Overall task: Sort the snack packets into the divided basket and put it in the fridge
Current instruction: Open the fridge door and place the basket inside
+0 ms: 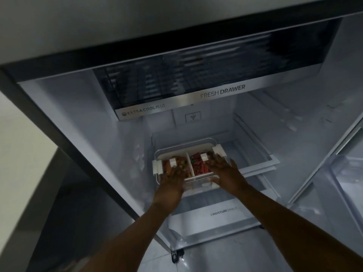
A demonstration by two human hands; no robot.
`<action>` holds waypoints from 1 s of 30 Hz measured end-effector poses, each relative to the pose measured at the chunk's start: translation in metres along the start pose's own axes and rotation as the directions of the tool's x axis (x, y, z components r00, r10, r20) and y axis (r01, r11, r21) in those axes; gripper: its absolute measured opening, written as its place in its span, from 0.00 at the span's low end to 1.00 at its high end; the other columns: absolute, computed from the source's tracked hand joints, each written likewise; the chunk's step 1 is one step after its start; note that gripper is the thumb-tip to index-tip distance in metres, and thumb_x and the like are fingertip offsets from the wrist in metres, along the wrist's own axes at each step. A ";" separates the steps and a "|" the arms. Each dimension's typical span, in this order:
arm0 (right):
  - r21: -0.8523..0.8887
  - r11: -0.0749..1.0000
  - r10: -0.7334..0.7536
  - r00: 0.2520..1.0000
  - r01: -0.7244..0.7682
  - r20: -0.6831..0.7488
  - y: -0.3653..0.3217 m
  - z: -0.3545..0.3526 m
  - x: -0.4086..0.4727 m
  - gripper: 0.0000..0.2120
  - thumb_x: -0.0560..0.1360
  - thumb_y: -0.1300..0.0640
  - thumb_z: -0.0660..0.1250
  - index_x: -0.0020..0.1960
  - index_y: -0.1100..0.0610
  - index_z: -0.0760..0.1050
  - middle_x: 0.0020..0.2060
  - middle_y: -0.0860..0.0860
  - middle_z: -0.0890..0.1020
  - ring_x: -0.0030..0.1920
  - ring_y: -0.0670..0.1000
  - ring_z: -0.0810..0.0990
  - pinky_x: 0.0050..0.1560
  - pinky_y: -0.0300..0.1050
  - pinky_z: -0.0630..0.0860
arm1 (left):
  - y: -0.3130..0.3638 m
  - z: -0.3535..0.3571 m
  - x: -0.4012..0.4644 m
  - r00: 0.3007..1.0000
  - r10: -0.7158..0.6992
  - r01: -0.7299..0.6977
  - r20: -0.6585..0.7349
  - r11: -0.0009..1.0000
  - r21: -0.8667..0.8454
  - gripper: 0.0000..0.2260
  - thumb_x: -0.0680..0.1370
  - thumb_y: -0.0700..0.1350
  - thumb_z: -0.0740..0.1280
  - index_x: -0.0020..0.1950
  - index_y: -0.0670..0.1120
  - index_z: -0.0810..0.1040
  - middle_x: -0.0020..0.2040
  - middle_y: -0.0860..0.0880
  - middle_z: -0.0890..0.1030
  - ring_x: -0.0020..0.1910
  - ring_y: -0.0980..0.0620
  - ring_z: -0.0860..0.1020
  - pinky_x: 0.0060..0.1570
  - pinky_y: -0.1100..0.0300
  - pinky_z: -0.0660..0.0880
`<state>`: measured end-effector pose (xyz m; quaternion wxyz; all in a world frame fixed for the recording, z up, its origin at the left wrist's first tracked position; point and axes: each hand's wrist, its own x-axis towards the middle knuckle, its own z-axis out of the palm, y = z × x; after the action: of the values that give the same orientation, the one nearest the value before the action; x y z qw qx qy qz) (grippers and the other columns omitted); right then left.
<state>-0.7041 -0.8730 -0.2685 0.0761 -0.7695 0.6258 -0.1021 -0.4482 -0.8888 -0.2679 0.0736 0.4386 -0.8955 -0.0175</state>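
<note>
Divided clear plastic basket with white clip latches (198,178) is sitting on a glass shelf (253,160) low inside the open white fridge (306,107), near edge jutting slightly past the shelf front. White centre divider is splitting it into two compartments: left one is holding orange/yellow snack packets (181,161), right one is holding red snack packets (200,166). Individual packet print is too blurred to read.

Left hand (172,179) is lying across the basket's near-left corner, fingers straight and spread, palm pressing down on the rim and contents. Right hand (224,169) is doing the same on the right side, fingers extended flat over the right edge beside the white latch. Neither hand is curling round anything; both are flat and pushing or steadying.

Readable text: the dark-fronted drawer (196,75) above is reading "FRESH DRAWER", with "EXTRA COOL PLUS" on its left trim. Lower bin cover (212,211) under the basket is reading "MOISTURE SHIELD", second word faint. Small square panel with a dot pattern (193,116) is showing on the back wall.

Fridge door shelves (345,173) are showing at right. Pale tabletop edge (21,163) is showing at left.
</note>
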 end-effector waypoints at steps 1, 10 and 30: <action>0.017 1.000 -0.009 1.000 0.009 -0.027 0.001 0.001 0.003 0.29 0.77 0.47 0.64 0.75 0.45 0.59 0.76 0.47 0.51 0.77 0.54 0.51 0.74 0.63 0.50 | -0.004 0.004 0.003 1.000 -0.023 0.023 0.011 1.000 0.004 0.26 0.77 0.36 0.63 0.75 0.42 0.64 0.75 0.43 0.65 0.75 0.40 0.62 0.72 0.42 0.62; -0.038 0.999 0.031 0.998 -0.029 0.061 0.002 0.002 0.040 0.25 0.80 0.46 0.58 0.75 0.41 0.57 0.78 0.47 0.51 0.78 0.52 0.47 0.75 0.59 0.46 | -0.023 0.003 0.030 0.998 -0.056 0.056 -0.028 0.998 0.000 0.29 0.68 0.27 0.66 0.67 0.45 0.75 0.65 0.43 0.77 0.68 0.36 0.71 0.58 0.46 0.77; -0.171 0.974 0.160 0.985 -0.147 0.059 -0.025 -0.003 0.096 0.30 0.80 0.49 0.58 0.77 0.44 0.47 0.78 0.52 0.49 0.77 0.58 0.51 0.74 0.59 0.52 | -0.042 -0.013 0.059 0.996 -0.085 0.085 -0.010 0.996 -0.003 0.18 0.85 0.48 0.51 0.75 0.54 0.64 0.74 0.47 0.67 0.71 0.48 0.67 0.67 0.59 0.63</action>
<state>-0.6627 -0.9617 -0.2533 0.0421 -0.7257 0.6865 -0.0157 -0.4488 -0.9608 -0.2526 0.0780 0.4764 -0.8755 -0.0197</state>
